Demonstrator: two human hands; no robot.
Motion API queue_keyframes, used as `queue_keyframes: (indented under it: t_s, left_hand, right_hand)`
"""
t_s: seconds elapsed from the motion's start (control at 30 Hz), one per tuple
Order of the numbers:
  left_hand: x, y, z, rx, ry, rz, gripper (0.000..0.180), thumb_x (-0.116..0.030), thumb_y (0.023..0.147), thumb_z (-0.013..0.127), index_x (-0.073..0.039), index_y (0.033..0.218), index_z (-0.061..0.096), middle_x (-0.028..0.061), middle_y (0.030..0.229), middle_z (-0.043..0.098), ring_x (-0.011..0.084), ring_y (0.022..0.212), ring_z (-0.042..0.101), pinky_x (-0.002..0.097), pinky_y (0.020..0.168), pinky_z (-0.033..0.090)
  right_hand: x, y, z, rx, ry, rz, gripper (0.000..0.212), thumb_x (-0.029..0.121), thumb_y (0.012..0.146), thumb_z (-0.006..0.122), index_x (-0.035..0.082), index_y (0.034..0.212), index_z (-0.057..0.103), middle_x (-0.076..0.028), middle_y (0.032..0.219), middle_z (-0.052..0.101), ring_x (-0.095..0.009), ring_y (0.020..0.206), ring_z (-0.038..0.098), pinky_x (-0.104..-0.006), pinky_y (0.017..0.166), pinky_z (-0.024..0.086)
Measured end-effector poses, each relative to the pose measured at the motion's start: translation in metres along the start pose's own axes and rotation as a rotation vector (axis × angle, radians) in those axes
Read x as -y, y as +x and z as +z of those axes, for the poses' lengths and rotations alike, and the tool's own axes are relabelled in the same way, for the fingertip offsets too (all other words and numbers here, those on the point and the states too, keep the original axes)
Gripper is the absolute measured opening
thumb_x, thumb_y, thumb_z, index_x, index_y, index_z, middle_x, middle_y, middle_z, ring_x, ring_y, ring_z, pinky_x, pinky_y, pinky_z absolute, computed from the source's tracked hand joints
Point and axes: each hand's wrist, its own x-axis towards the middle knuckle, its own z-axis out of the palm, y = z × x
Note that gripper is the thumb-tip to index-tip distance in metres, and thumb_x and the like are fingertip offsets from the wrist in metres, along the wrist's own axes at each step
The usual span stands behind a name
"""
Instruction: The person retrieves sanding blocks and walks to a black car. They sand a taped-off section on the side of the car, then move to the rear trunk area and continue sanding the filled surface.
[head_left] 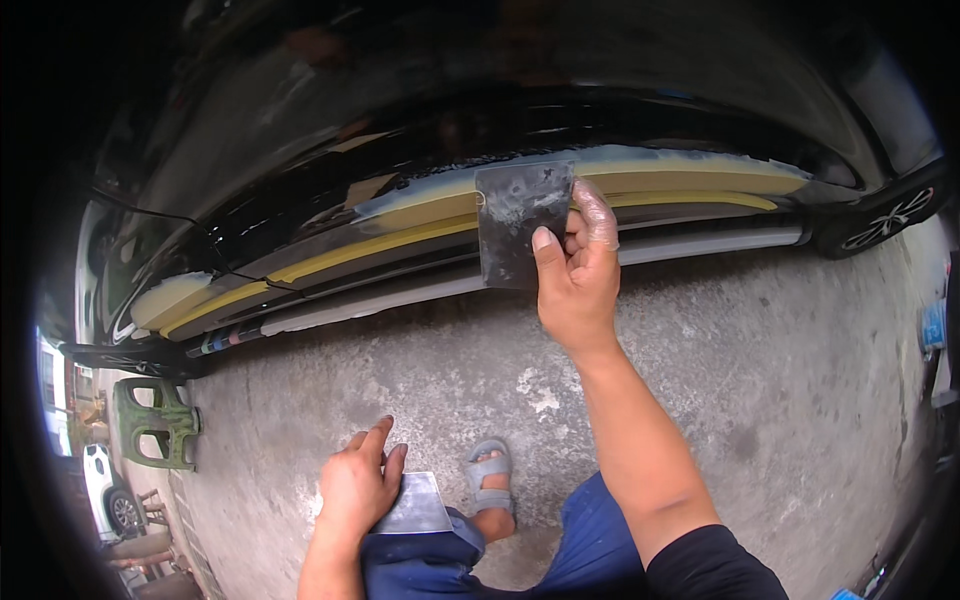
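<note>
My right hand (578,275) is closed on a dark, flat rectangular filler spreader (522,215), thumb on its near face. Pale smears mark this face, and clear shiny film or tape wraps the index finger. Behind it stretches the black car's lower side panel (660,180), coated with bands of yellowish filler (690,166); whether the spreader touches the panel I cannot tell. Lower down, my left hand (360,485) is at my left thigh with its index finger extended. A grey rectangular sheet (415,505) projects from under its thumb side; its other fingers are partly hidden.
A wheel (885,220) stands at the car's right end. To the left, a green plastic stool (157,422) lies on the concrete floor (740,370). A dark cable (215,245) hangs down the panel. A white car (105,490) is farther left. My sandalled foot (488,470) is below.
</note>
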Motion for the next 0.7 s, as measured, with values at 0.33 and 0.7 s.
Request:
queue_keyframes:
  t_s: [0.33,0.7]
  left_hand:
    - [0.005,-0.001,0.0,0.01,0.014,0.006,0.038,-0.022,0.084,0.066,-0.005,0.118,0.06,0.0155,0.083,0.065,0.0329,0.067,0.065,0.0423,0.062,0.052]
    - [0.009,-0.006,-0.002,-0.018,-0.01,-0.009,0.037,-0.02,0.083,0.067,-0.004,0.117,0.061,0.0168,0.083,0.065,0.0326,0.067,0.065,0.0411,0.063,0.052]
  right_hand:
    - [0.005,-0.004,0.012,0.005,-0.015,-0.073,0.051,0.001,0.092,0.052,0.004,0.14,0.033,-0.016,0.112,0.061,-0.019,0.101,0.061,-0.0307,0.088,0.048]
    - [0.01,-0.007,0.021,0.017,0.082,-0.019,0.053,0.002,0.091,0.055,0.004,0.14,0.034,-0.016,0.11,0.062,-0.02,0.097,0.063,-0.031,0.085,0.05]
